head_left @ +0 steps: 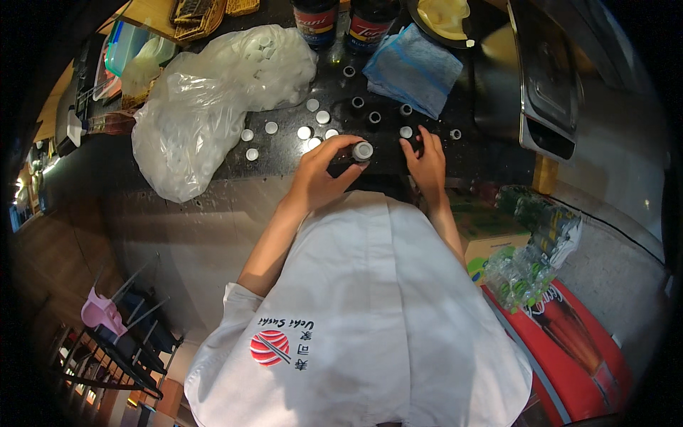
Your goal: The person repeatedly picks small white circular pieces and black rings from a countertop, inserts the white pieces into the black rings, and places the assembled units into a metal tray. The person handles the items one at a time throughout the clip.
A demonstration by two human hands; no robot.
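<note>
My left hand (324,174) has its thumb and fingers curled round a small round bottle (363,151), seen from above with a pale top. To its right, my right hand (428,165) has its thumb and fingers spread beside another small bottle with a white cap (405,132); whether the thumb touches it, I cannot tell. Several small dark bottles with pale rims, one of them here (374,117), stand farther back on the black counter (491,153). Loose white round caps (304,133) lie left of my left hand.
A clear plastic bag (192,128) with white caps inside covers the counter's left. At the back stand two large dark bottles (315,25) beside a folded blue cloth (414,69). A metal appliance (551,92) is at the right. Below lie plastic-wrapped bottles (523,274) and a red cooler (576,349).
</note>
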